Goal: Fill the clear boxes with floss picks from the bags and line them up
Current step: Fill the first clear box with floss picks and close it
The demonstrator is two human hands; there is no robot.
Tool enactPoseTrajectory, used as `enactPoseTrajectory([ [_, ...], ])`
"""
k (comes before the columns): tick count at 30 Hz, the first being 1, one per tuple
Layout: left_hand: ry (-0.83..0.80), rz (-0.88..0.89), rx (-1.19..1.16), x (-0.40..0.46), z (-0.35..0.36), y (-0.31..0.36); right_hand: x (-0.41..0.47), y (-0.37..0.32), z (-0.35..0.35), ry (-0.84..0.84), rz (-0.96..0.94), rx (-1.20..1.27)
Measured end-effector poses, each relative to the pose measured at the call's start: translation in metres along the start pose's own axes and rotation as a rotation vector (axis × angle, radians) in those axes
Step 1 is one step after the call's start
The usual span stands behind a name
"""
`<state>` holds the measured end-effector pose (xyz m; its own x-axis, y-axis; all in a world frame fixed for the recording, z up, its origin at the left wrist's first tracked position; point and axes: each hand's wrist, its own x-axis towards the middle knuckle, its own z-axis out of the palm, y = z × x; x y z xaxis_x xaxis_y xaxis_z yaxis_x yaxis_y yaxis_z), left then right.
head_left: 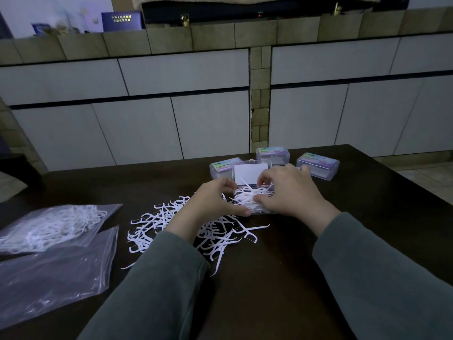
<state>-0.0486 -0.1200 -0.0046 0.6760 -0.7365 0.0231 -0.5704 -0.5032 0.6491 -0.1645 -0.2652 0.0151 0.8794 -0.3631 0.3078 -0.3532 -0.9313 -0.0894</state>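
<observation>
White floss picks (pixel 247 196) heap in clear box (pixel 263 212); both hands' grips pinch them.

Setting: home kitchen. Tiled counter (pixel 171 38) over pale cabinet doors (pixel 137 128); dark bench (pixel 282 278); tiled floor (pixel 426 175) at right.

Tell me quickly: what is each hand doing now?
Left hand: grips the open clear box at its near corner.
Right hand: curled fingers holding floss picks in the box.

glossy clear plastic bags (pixel 49 261) and box (pixel 255 192), white plastic picks (pixel 157 224), smooth dark table (pixel 282 278).
</observation>
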Motion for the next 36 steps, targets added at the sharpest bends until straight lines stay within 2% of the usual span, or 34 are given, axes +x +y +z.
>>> enactPoseTrajectory([
  [5, 0.0, -0.001, 0.001, 0.0, 0.0, -0.001, 0.002, -0.01, 0.004, -0.074, -0.004, 0.082],
  [9, 0.006, -0.002, -0.011, 0.0, 0.0, -0.002, 0.008, -0.016, 0.01, -0.06, 0.0, 0.188],
  [18, 0.005, -0.008, -0.019, 0.001, 0.001, -0.003, 0.011, -0.005, 0.008, -0.052, 0.004, 0.234],
  [25, 0.0, -0.011, -0.002, 0.002, 0.001, -0.003, 0.013, -0.011, 0.01, 0.064, -0.018, 0.26],
  [31, -0.009, -0.017, -0.017, 0.0, 0.0, -0.001, 0.016, -0.003, 0.015, 0.04, 0.046, 0.647],
  [36, -0.001, -0.021, -0.006, 0.0, 0.0, -0.001, 0.013, 0.012, 0.015, -0.105, 0.087, 0.693],
])
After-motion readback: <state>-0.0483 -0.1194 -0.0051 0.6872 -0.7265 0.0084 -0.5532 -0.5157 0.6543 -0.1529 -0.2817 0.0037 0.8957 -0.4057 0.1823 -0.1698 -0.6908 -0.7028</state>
